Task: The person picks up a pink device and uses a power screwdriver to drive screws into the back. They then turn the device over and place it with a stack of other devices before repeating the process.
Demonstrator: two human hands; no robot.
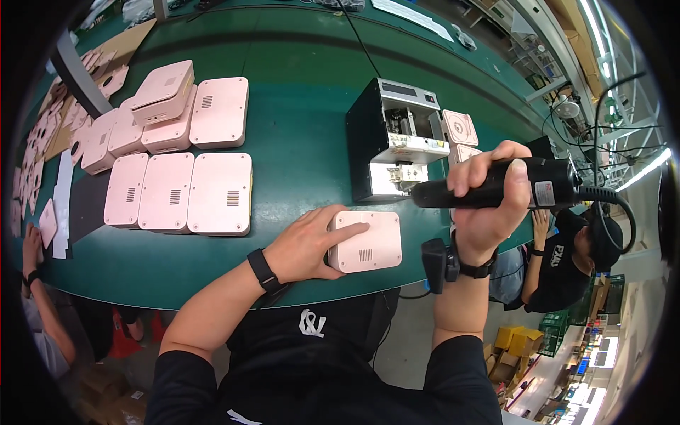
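Closest to the camera, the right hand [500,222] has its fingers wrapped round a black tool [495,185], the thumb crossing over it. That tool's long axis runs nearly level from left to right — blunt, narrower nose pointing left, thicker end on the right, where a ribbed black cable [622,207] leaves it. Its body is smooth and rounded, with a small pale label.

Below and to the left, a pink box [379,241] lies flat on the green surface [297,127], just in front of a machine [368,138] with a black side and shiny metal front. The box's slightly longer axis runs left to right; its slim slots sit toward the near edge. Its finish is matte, its corners rounded, with small holes near them. The left hand [303,244] holds it by the left end — fingers spread around it, index laid across the top.

Farther left, similar boxes [220,195] stand in rows.
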